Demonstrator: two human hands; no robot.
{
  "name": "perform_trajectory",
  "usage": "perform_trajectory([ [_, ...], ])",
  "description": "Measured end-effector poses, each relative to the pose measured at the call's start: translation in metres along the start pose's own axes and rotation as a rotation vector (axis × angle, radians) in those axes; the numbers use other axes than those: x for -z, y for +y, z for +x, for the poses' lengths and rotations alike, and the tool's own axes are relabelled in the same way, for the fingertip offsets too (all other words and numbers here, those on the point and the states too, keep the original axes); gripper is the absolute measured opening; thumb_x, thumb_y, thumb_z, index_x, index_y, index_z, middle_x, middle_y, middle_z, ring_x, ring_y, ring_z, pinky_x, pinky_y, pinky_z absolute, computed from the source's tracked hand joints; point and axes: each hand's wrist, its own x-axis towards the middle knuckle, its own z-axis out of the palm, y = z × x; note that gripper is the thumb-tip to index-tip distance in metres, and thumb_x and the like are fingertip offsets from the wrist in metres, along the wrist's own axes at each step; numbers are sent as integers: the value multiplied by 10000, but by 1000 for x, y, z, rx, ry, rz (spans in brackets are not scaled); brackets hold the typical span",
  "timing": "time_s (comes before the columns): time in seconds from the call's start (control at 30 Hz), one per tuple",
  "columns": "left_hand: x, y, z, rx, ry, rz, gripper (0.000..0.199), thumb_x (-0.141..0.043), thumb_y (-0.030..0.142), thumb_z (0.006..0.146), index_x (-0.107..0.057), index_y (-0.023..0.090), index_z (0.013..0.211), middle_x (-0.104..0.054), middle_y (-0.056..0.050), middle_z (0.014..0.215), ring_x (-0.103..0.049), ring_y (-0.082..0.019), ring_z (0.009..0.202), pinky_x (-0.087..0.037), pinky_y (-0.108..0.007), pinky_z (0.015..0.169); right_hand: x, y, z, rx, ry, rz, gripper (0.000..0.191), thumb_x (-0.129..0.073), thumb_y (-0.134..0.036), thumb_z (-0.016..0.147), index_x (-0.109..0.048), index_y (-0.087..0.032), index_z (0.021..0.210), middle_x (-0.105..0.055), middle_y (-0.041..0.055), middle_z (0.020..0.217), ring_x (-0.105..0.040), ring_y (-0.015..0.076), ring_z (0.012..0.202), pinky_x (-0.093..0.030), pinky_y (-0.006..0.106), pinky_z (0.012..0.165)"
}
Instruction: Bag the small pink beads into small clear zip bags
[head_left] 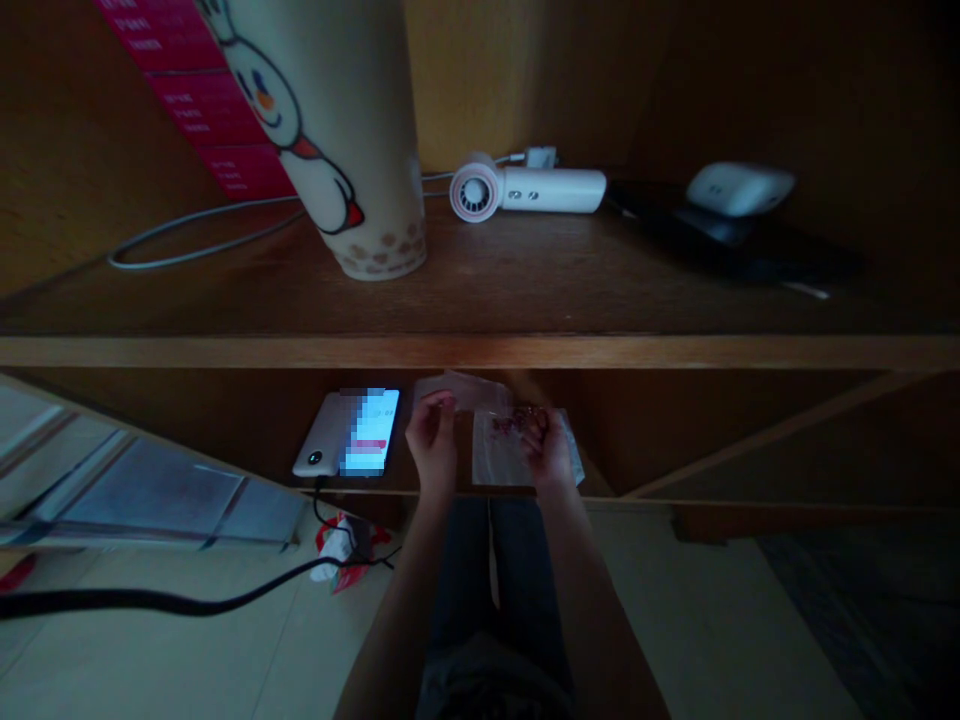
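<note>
Low light, seated view. Your left hand is nearly closed: its fingertips pinch the edge of a translucent plastic sheet, on the far side of the hands. Your right hand is half curled, with its fingers over a dark reddish clump that lies against a clear plastic packet. The view is too dark to tell whether that hand grips the clump or only touches it.

Reading of the hold: the pinch appears to keep the sheet up and off the clump, with the two hands just apart. Both work low, beneath a wooden shelf and above your lap.

A smartphone lies just left of your left hand, its lit screen blurred, with a black cable running down from it. A red-and-white plastic bag lies on the floor, near and to the left. On the shelf, far from the hands, stand a tall snowman-print cup, a white handheld fan and a white case.
</note>
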Motion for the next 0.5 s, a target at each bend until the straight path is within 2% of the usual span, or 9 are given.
perform_trajectory([
  [0.1,4,1,1,5,50,-16,168,-596,305,758,-618,176,864,-608,-26,819,-570,-112,723,-451,-192,586,-2,-2,9,262,146,-226,384,-505,-428,771,-275,-227,540,-219,-95,419,-156,69,342,-127,218,339],
  [0.17,5,0,0,12,62,-25,171,-598,308,757,-619,178,868,-606,-28,825,-572,-116,735,-453,-192,588,-3,-1,18,361,204,-400,401,-468,-467,781,-252,-236,535,-228,-83,428,-199,86,358,-175,236,367],
  [0.3,5,-2,-2,36,66,-55,164,-603,306,755,-621,187,867,-605,-19,826,-572,-114,738,-451,-193,591,-5,7,38,442,249,-724,417,-323,-544,809,-212,-249,537,-256,-60,439,-251,116,388,-229,267,412],
  [0.5,10,-3,0,22,88,-46,143,-610,295,750,-625,188,843,-598,-11,815,-557,-105,724,-440,-187,587,-7,19,56,576,245,-905,451,-334,-576,792,-297,-234,501,-346,-38,481,-323,118,470,-292,258,470],
])
